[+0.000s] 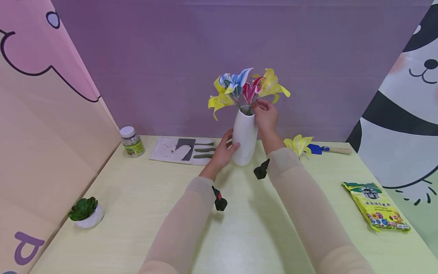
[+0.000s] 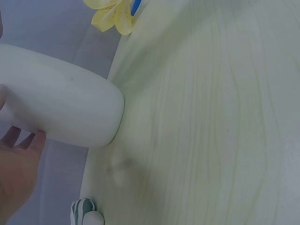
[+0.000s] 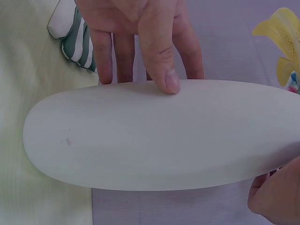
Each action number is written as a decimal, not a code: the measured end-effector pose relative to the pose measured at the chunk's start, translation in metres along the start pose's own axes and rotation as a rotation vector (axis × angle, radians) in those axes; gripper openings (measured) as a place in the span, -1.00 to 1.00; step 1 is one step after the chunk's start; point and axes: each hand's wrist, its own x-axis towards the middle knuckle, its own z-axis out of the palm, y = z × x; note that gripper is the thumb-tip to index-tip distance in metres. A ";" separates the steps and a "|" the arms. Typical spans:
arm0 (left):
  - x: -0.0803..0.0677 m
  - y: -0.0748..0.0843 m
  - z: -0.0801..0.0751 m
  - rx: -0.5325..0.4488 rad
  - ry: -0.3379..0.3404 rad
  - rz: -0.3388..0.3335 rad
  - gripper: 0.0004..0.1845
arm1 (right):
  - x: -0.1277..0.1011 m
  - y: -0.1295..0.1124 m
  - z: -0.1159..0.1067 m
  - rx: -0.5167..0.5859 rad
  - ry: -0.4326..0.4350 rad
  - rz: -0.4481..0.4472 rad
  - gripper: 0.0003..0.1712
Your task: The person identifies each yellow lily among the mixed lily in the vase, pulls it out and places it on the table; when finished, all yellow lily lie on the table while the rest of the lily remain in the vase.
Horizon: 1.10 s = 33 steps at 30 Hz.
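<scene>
While the head view shows the vase [image 1: 245,137] upright on the table [image 1: 239,236], left hand [image 1: 224,149] curled round its side and right hand [image 1: 265,116] pinching stems at the rim, only the right wrist view shows the left thumb [image 3: 161,61] pressing the wall.

Landmark: white vase [image 1: 245,135] standing upright on the pale yellow-green table [image 1: 164,198].
Head view: set high and behind both forearms, well back from the vase; faces forward and down toward the purple wall behind it.
Left wrist view: set low beside the vase [image 2: 61,101], very near; faces its base and the table [image 2: 211,122] beyond, turned sideways.
Right wrist view: set close against the vase [image 3: 159,133], which fills the frame lengthwise.
Shared, all views: vase body and the table round its foot.
Shared, head and left wrist: loose yellow flower [image 1: 299,144] [image 2: 112,14] lying right of the vase.
</scene>
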 end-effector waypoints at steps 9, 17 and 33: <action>0.000 0.000 0.001 -0.006 0.006 -0.001 -0.30 | 0.002 -0.002 0.001 0.055 0.024 -0.010 -0.77; 0.002 0.000 0.001 -0.004 0.007 0.000 -0.30 | 0.006 -0.007 -0.001 0.215 0.080 -0.060 -0.82; 0.002 -0.003 0.004 0.007 0.008 0.000 -0.31 | 0.007 -0.017 -0.008 0.392 0.071 -0.040 -0.81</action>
